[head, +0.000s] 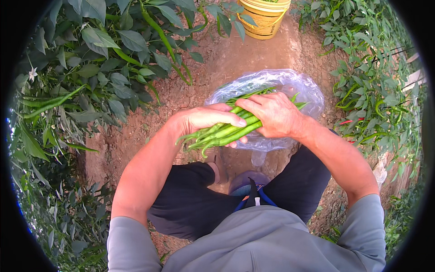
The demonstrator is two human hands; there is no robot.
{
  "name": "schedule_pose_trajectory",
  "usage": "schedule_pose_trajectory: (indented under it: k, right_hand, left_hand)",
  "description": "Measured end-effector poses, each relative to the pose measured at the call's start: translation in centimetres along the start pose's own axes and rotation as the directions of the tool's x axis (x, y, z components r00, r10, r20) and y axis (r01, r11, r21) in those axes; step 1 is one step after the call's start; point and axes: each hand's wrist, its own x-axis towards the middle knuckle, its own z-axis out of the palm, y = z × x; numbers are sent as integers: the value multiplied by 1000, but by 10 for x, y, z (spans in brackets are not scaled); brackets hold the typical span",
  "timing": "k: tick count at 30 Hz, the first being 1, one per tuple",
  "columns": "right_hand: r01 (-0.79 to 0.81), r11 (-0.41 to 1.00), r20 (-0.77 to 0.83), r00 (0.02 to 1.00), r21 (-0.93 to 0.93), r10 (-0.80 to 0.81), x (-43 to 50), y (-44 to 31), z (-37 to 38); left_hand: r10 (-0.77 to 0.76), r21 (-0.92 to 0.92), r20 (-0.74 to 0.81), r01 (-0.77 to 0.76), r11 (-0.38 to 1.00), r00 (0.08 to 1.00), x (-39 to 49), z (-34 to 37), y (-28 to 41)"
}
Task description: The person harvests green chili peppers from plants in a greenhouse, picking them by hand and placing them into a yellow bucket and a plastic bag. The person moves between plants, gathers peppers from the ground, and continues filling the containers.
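A bunch of long green chili peppers (217,134) lies across both my hands, its thin curved tips pointing left. My left hand (210,119) is wrapped around the bunch from the left, thumb on top and fingertips showing underneath. From above, my right hand (273,114) grips the stem end on the right. Below and behind the hands, a clear plastic bag (306,86) stands with its mouth spread wide. More green peppers (256,92) show at the bag's mouth, just beyond my hands; how full the bag is cannot be seen.
A yellow bucket (261,20) with greenery inside stands ahead on the bare soil path (258,54). Leafy pepper plants (112,61) bearing long green fruit crowd the left. More pepper plants (370,68) line the right, with a red pepper (351,121) among them. My knees flank the bag.
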Motion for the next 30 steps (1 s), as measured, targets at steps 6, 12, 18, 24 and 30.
schedule_pose_trajectory:
  k: [6,12,18,24,30]
  right_hand:
    - [-417,793,527,838,445,145,-12,24,33]
    - [-912,252,870,391,323,300,-48,82,83]
    - [-955,-147,959,233,257,160,-61,138,122]
    - [-929,370,902,170,12,396,-12,177,165]
    - [-920,384,954,179,76,239,43,179,240]
  left_hand:
    - [-131,-289,-350,26,957,927,9,-56,-58]
    - [-79,-116,-933,-85,990,352,64,-129,-173]
    - [-243,-263,-963,-203,943,121,161,-110,-250]
    - [-156,-161,-987,-396,904,45,156,-89,-226]
    - [-111,-112,-993,-612,783,41,136,-68,-201]
